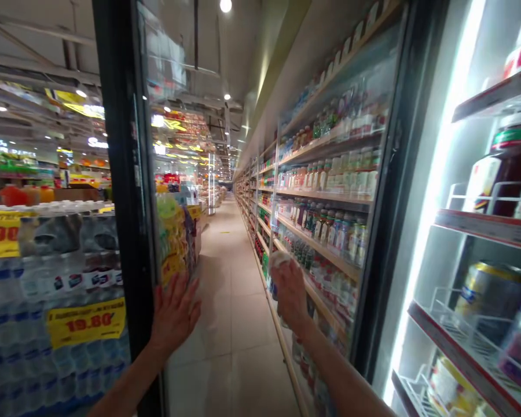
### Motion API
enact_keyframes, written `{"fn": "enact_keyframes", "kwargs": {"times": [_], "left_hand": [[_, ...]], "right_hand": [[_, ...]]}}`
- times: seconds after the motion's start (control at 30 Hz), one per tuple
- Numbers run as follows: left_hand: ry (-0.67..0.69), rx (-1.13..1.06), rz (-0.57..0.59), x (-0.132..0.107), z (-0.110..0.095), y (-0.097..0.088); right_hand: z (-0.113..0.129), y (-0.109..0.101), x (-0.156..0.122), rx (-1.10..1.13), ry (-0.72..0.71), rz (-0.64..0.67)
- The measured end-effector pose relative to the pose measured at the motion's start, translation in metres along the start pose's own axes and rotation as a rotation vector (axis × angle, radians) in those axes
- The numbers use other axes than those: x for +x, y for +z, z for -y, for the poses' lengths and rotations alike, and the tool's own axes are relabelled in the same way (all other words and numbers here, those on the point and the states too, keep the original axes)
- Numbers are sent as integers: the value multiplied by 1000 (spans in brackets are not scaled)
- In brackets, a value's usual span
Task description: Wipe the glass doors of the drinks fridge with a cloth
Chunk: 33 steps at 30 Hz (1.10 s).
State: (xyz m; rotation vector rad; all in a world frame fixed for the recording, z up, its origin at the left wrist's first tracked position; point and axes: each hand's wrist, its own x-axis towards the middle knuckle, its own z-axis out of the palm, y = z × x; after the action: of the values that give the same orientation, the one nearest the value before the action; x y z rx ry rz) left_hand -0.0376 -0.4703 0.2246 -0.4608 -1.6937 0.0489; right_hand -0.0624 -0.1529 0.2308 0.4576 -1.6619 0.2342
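Observation:
An open glass fridge door (226, 301) with a black frame (125, 174) stands in front of me. My left hand (176, 310) lies against the glass beside the left part of the frame, fingers spread. Farther right, my right hand (293, 298) is closed around a crumpled white cloth (281, 259) at the glass. Most of the cloth is hidden behind the fingers. Bottles and shelves show in the pane behind the right hand.
To the right, lit fridge shelves (481, 226) hold a dark bottle (510, 162) and a can (488, 289). Stacked water bottles (47, 324) with a yellow price sign (87, 322) stand at left. A tiled aisle floor (226, 231) appears through the glass.

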Motion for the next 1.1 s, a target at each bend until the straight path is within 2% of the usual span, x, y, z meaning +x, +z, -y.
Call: {"fn": "enact_keyframes", "kwargs": {"times": [0.03,0.07,0.1,0.2,0.23,0.27,0.3,0.33,0.43,0.47,0.5,0.53,0.57,0.63,0.67,0.7,0.77,0.87,0.9,0.93,0.97,1.0,1.03,1.1], "left_hand": [[4,5,-1,0,1,0],[8,8,0,0,1,0],[11,10,5,0,2,0],[24,22,18,0,3,-1],[23,24,18,0,3,-1],[22,21,17,0,2,0],[13,10,12,0,2,0],[-2,-9,1,0,1,1],[-47,-84,-29,0,-1,2],[-59,-102,-37,1,-1,2],[-63,-110,-43,1,-2,3],[-56,-112,-48,1,-2,3],[-55,-114,-51,1,-2,3],[-64,-122,-56,1,-3,3],[-74,-129,-54,1,-3,3],[-84,-137,-54,1,-4,3],[-101,-142,-54,1,-4,3],[-67,-98,-52,2,-4,1],[-52,-80,-42,2,-4,0],[-45,-66,-31,2,-3,-2],[-44,-59,-12,2,-3,-3],[-48,-56,12,1,-4,-6],[-54,-51,37,1,-4,-8],[-57,-24,90,2,-5,-14]], "right_hand": [[3,1,-1,6,-98,58],[-2,0,1,-15,-130,70],[-15,-4,5,-52,-87,34],[-68,-14,31,-165,296,-270],[-76,-14,41,-177,403,-350],[-76,-13,50,-170,455,-389],[-67,-10,56,-146,439,-379],[-51,-6,58,-112,359,-326],[-1,4,48,-11,-65,-45],[4,4,44,-3,-174,28],[1,2,42,-13,-224,62],[-10,-2,42,-39,-191,37],[-26,-6,47,-75,-86,-44],[-58,-13,67,-146,205,-277],[-66,-13,79,-163,315,-363],[-65,-10,89,-163,365,-403],[-35,1,100,-126,274,-325],[34,17,88,-34,-161,-64],[48,18,82,-12,-304,11],[54,17,78,-5,-397,57],[52,13,77,-15,-427,65],[42,8,80,-39,-385,34],[28,4,87,-72,-277,-35],[2,0,109,-113,17,-218]]}}
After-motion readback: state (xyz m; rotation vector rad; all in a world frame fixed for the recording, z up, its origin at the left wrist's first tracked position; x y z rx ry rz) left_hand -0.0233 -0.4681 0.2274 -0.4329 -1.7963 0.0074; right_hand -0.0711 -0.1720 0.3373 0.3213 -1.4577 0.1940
